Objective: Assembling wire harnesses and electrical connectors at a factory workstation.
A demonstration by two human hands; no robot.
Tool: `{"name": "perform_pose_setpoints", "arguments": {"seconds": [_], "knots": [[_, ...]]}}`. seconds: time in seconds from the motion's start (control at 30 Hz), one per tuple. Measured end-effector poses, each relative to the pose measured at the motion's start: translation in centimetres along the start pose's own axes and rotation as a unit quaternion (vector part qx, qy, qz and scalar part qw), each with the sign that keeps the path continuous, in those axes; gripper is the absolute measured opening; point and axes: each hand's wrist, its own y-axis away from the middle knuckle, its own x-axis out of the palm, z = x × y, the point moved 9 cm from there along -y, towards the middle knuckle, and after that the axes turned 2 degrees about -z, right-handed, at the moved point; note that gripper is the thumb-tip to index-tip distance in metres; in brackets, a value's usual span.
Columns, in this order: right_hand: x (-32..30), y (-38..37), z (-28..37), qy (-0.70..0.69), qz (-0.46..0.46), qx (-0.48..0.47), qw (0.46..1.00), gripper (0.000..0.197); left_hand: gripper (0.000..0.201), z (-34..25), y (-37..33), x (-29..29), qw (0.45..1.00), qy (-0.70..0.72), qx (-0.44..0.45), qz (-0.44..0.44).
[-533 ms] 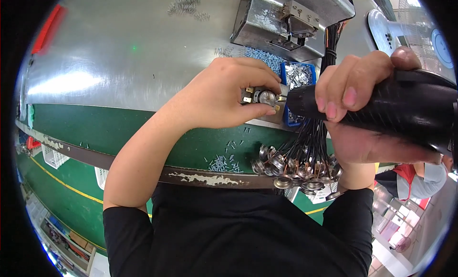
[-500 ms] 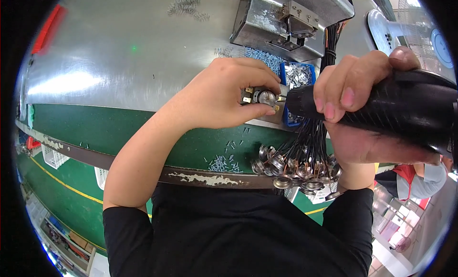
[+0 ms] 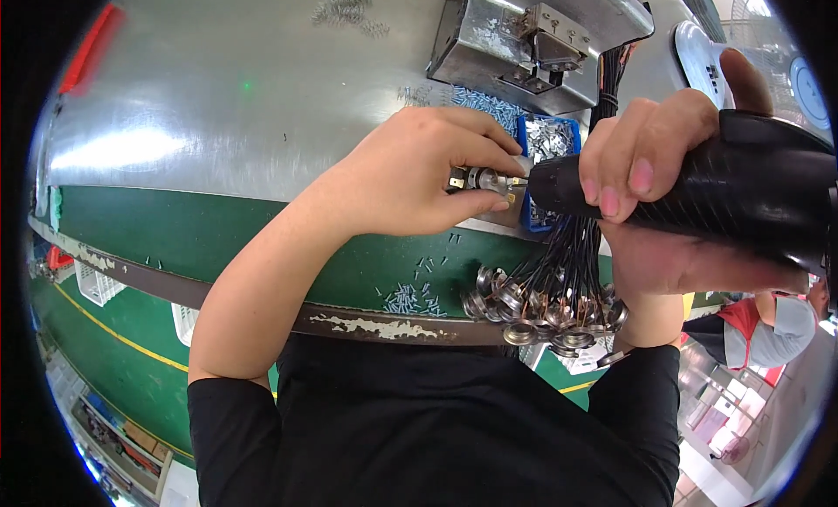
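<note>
Between the thumb and fingers of my left hand (image 3: 410, 171) sits a small round metal part with brass terminals (image 3: 489, 181), possibly a thermostat or switch. My right hand (image 3: 646, 171) grips a black power screwdriver (image 3: 724, 193), held level with its nose toward the left and its thumb raised off the body. The driver's thin bit meets or nearly meets the small part; exact contact is too small to tell. Just behind the driver's nose is a blue tray (image 3: 576, 138) of small metal pieces. Below hangs a bundle of black wires (image 3: 572, 254) ending in round metal discs (image 3: 524, 332).
A worn metal fixture (image 3: 515, 48) stands at the back. Blue screws (image 3: 489, 105) are heaped beside the tray, and loose screws (image 3: 410, 299) lie on the green mat (image 3: 349, 275) near the edge. Springs (image 3: 349, 9) lie farther back. Another person (image 3: 759, 332) is at the right.
Both hands have shifted slightly right, along with the part and the screwdriver. The small part has turned a little in my left hand. My right thumb has lifted higher off the driver.
</note>
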Motion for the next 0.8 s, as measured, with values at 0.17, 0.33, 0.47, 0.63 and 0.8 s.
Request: {"name": "perform_pose_setpoints", "arguments": {"seconds": [0.17,0.33,0.47,0.63,0.8], "knots": [[-0.1,0.3,-0.5,-0.009,-0.025,0.001,1.000,0.121,0.029,0.3,0.1,0.0,1.000,0.005,-0.007,0.006],[0.4,0.5,-0.8,-0.023,-0.046,0.000,0.999,0.120,0.027,0.1,0.2,-0.2,1.000,-0.010,0.002,0.000],[0.8,0.7,-1.2,-0.035,-0.061,-0.001,0.998,0.118,0.027,0.3,0.5,-0.2,1.000,-0.015,0.004,-0.007],[0.9,0.6,-1.0,-0.051,-0.052,-0.010,0.997,0.118,0.027,0.0,0.4,-0.1,1.000,-0.010,0.013,-0.012],[0.4,0.5,-1.0,-0.083,0.008,-0.037,0.996,0.120,0.027,0.1,0.3,0.0,1.000,-0.010,0.005,0.001]]}}
